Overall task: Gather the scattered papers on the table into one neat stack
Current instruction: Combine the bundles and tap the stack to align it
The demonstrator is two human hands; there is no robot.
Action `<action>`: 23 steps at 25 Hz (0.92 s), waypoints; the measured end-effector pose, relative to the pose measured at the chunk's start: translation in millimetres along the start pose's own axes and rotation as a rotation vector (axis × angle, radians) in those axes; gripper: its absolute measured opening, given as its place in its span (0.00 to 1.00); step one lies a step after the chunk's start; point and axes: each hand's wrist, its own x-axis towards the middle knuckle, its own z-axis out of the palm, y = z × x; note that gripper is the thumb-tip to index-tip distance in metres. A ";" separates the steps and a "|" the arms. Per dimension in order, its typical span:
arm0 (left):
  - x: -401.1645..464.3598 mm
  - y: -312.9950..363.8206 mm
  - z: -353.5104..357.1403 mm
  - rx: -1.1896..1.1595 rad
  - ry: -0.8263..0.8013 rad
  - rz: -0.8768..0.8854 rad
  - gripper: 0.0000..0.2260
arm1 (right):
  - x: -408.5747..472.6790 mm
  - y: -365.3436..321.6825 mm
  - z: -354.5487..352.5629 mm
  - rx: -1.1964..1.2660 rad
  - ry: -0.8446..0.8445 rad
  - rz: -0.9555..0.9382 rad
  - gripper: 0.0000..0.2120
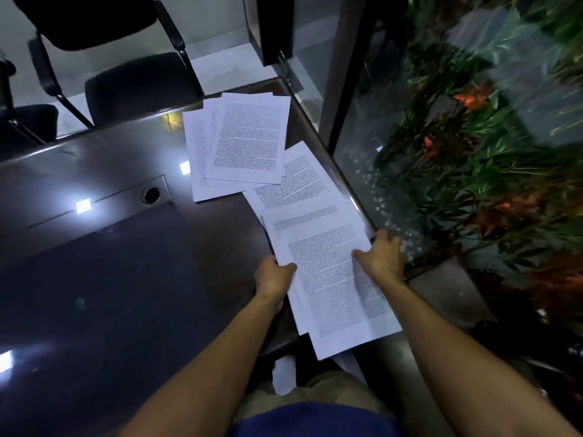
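A near sheaf (328,272) is gripped at both side edges by the left hand (273,276) and right hand (380,258). Gathering seems underway; the loose sheets (243,143) at 12 o'clock must be added next.

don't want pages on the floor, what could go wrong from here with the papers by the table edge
1. The white printed sheets that the left hand and right hand grip overhang the dark glossy table at its near edge; loose lower pages could slip off.
2. They are fanned, so squaring may crease corners.
3. The far fanned pile of white printed pages may scatter if dragged carelessly.
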 end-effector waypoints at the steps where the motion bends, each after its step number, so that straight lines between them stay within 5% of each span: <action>1: -0.7 -0.1 5.0 -0.032 0.003 -0.010 0.06 | 1.8 2.9 0.3 0.025 0.010 -0.015 0.30; 6: -2.8 -10.5 16.7 -0.110 -0.019 -0.014 0.10 | 11.5 9.6 0.1 0.106 -0.047 -0.076 0.17; 14: 11.8 8.9 -3.4 -0.168 -0.044 0.095 0.10 | 42.8 -25.5 -31.8 0.454 -0.220 -0.256 0.10; 23: 69.2 54.9 -14.9 0.100 0.179 0.072 0.11 | 101.1 -105.2 -16.8 0.107 -0.053 -0.376 0.23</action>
